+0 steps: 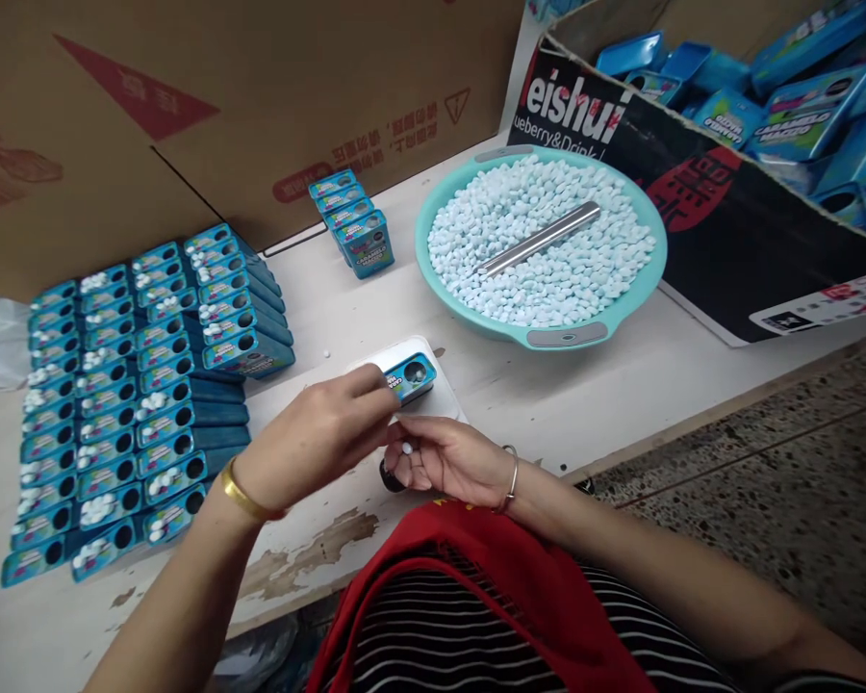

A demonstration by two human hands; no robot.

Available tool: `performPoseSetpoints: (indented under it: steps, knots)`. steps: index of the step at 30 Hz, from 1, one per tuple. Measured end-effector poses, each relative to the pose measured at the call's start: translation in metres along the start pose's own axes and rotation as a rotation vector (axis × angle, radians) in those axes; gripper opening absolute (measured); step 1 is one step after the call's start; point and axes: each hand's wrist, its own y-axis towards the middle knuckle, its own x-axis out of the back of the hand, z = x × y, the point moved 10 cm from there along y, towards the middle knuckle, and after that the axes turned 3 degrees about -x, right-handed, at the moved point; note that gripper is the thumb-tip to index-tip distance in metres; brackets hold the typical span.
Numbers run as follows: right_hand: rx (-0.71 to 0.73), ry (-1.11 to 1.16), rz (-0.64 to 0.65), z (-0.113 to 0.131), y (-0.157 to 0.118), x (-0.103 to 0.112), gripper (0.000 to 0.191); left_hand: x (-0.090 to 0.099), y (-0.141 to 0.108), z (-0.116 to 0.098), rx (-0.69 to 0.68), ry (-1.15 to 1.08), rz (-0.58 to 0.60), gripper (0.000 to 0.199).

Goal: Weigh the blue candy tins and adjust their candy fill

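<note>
A blue tin [413, 375] with a dark round opening lies on a white tray [450, 401]. My left hand [324, 428], gold bracelet at its wrist, is closed beside the tin's left end, over the tray. Its fingertips are partly hidden, so what they pinch cannot be made out. Just below the tin my right hand [451, 462] is turned palm up, fingers curled around a small white candy [407, 449]. A silver metal scoop [541, 239] rests on pale candies in a turquoise bowl [656, 260] beyond my hands.
Rows of blue tins [108, 414], some with white candies on top, stand at the left. Several more tins [365, 245] stand near the brown cardboard [260, 106]. A black box [714, 241] full of tins is at the right. The table edge [693, 423] runs below it.
</note>
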Motion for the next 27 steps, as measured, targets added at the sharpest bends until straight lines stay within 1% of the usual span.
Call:
performPoseSetpoints:
  steps: [2, 3, 4, 5, 6, 8, 9, 11, 14, 17, 20, 23, 27]
  knots:
    - [-0.027, 0.064, 0.02, -0.003, -0.001, -0.003, 0.033, 0.002, -0.004, -0.014, -0.07, -0.085, -0.031, 0.016]
    - [-0.041, 0.085, 0.023, -0.004, -0.003, -0.004, 0.033, 0.006, -0.007, -0.018, -0.084, -0.109, -0.069, 0.018]
    - [-0.055, 0.095, 0.017, -0.005, -0.006, -0.003, 0.032, 0.013, -0.012, -0.018, -0.07, -0.119, -0.134, 0.02]
    - [-0.064, 0.097, 0.002, -0.005, -0.01, -0.001, 0.03, 0.023, -0.018, -0.012, -0.025, -0.116, -0.226, 0.021]
    - [-0.068, 0.093, -0.023, -0.005, -0.015, 0.004, 0.028, 0.034, -0.027, -0.003, 0.05, -0.108, -0.336, 0.021]
    - [-0.04, 0.074, -0.104, -0.001, -0.027, 0.019, 0.025, 0.053, -0.052, 0.022, 0.233, -0.101, -0.558, 0.017]
    - [-0.002, 0.059, -0.156, 0.004, -0.034, 0.029, 0.023, 0.058, -0.065, 0.035, 0.323, -0.112, -0.637, 0.016]
    - [0.099, 0.021, -0.263, 0.016, -0.049, 0.053, 0.018, 0.056, -0.087, 0.055, 0.455, -0.162, -0.715, 0.016]
    - [0.221, -0.016, -0.389, 0.03, -0.071, 0.084, 0.018, 0.042, -0.102, 0.072, 0.539, -0.227, -0.715, 0.015]
    - [0.264, -0.026, -0.446, 0.035, -0.082, 0.1, 0.019, 0.031, -0.1, 0.074, 0.531, -0.227, -0.699, 0.013]
    - [0.276, -0.044, -0.453, 0.036, -0.085, 0.1, 0.018, 0.03, -0.09, 0.067, 0.462, -0.195, -0.693, 0.013]
    - [0.282, -0.058, -0.432, 0.036, -0.082, 0.093, 0.019, 0.031, -0.078, 0.06, 0.399, -0.165, -0.668, 0.014]
    - [0.269, -0.076, -0.404, 0.033, -0.077, 0.086, 0.02, 0.031, -0.071, 0.055, 0.359, -0.154, -0.648, 0.012]
